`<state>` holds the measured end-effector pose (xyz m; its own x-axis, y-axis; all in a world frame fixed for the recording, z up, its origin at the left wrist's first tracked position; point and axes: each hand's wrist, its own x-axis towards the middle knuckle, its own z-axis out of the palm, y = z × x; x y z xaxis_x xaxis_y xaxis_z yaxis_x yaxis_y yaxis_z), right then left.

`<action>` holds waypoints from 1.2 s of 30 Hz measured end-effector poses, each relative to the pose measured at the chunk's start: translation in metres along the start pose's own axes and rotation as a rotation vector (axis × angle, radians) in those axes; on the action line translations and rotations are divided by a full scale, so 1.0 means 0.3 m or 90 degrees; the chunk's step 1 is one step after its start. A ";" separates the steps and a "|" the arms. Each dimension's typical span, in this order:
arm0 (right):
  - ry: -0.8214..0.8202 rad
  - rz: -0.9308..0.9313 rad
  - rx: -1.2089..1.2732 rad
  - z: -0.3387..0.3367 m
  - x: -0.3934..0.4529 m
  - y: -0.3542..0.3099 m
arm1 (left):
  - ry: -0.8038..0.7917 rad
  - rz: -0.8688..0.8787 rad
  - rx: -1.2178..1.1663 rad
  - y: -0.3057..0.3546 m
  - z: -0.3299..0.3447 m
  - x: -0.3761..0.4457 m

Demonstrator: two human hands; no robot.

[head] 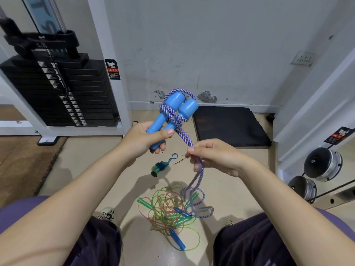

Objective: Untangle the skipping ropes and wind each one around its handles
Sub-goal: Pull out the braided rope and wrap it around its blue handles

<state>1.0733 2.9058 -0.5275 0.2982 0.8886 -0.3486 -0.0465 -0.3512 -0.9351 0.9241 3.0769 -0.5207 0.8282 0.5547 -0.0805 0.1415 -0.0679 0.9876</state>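
Left hand (143, 138) clamps twin blue handles (171, 114) tilted up-right, while right hand (209, 156) pinches the purple braided rope (185, 136) just below-right, slack trailing down to tangled ropes (169, 210) on the floor (80, 160).

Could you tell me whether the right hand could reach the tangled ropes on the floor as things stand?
Probably not yet: the right hand pinches the purple rope, though nothing blocks the way down to the tangled ropes.
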 end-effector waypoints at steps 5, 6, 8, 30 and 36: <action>0.063 -0.051 -0.046 0.013 0.017 0.003 | 0.008 0.001 -0.006 0.003 -0.004 -0.002; 0.071 -0.069 -0.047 0.014 0.020 0.002 | 0.013 0.001 -0.010 0.003 -0.005 -0.002; 0.089 -0.099 -0.033 0.014 0.027 0.004 | 0.022 0.004 -0.010 0.001 -0.003 -0.001; 0.221 -0.232 -0.328 0.015 -0.036 -0.055 | -0.346 -0.145 0.394 -0.009 0.045 -0.016; 0.218 -0.279 -0.309 0.027 -0.014 -0.046 | -0.409 -0.118 0.376 0.026 0.046 -0.037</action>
<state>1.0649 2.9093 -0.5137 0.4772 0.8633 0.1640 0.5491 -0.1473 -0.8227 0.9235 3.0587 -0.5140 0.8835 0.0397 -0.4667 0.4123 -0.5387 0.7347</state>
